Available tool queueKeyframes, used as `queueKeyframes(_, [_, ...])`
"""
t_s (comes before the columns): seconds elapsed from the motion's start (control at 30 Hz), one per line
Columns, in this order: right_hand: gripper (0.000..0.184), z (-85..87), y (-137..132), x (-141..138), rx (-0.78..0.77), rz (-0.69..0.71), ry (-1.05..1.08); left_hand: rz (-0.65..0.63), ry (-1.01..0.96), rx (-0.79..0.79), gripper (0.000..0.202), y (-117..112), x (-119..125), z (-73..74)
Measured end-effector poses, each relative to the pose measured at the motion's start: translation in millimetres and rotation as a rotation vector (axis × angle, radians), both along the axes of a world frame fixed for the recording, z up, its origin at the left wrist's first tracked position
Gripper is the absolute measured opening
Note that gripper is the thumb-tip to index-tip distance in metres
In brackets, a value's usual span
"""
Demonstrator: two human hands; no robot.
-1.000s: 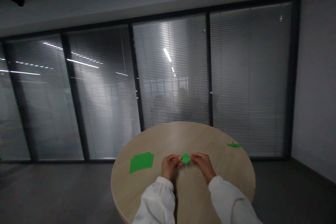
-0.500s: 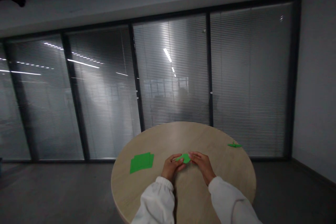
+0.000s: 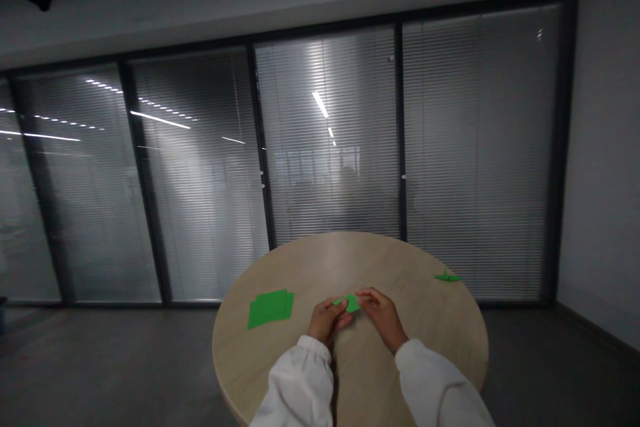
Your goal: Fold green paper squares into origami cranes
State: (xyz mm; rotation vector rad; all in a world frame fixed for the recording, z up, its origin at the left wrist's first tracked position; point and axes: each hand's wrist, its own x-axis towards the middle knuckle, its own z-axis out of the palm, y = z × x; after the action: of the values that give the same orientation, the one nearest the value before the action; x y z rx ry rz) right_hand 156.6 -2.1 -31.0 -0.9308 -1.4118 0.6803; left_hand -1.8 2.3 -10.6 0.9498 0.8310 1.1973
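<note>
White sleeves [image 3: 300, 377] reached over the round counter [image 3: 367, 373]. The left hand [image 3: 325, 319] had its fingers closed on a small green piece [image 3: 353, 303], between the hands, its long axis seemingly running left to right. The right hand's [image 3: 384, 317] fingers were bent, slightly parted, at its right edge; whether they gripped, I could not tell. Overlapping green sheets [image 3: 269, 309] lay left, a slim green object [image 3: 447, 277] farther right, blinds [image 3: 335, 203] beyond
</note>
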Motion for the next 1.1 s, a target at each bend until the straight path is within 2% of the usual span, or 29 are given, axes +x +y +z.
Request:
queueKeyframes(0.1, [0.016,2.8,-4.8,-2.7,0.165,-0.110,-0.179,0.012,-0.016,-0.015,0.027,0.3,-0.3,0.0])
queueKeyframes(0.2, [0.009,4.1,-8.6,-5.0,0.243,-0.114,-0.283,0.009,-0.040,-0.016,0.023,1.7,-0.3,-0.6])
queueKeyframes(0.43, [0.008,3.1,-6.7,-4.2,0.229,-0.128,-0.341,0.004,-0.008,-0.023,0.031,6.6,-0.1,-4.4])
queueKeyframes(0.63, [0.006,-0.2,-2.6,-3.3,0.198,-0.119,-0.323,0.009,0.027,0.007,0.032,3.6,-1.1,-1.2])
queueKeyframes(1.1, [0.003,0.6,-3.7,-3.9,0.252,-0.120,-0.342,0.023,0.112,0.031,0.035,7.8,0.1,-3.7])
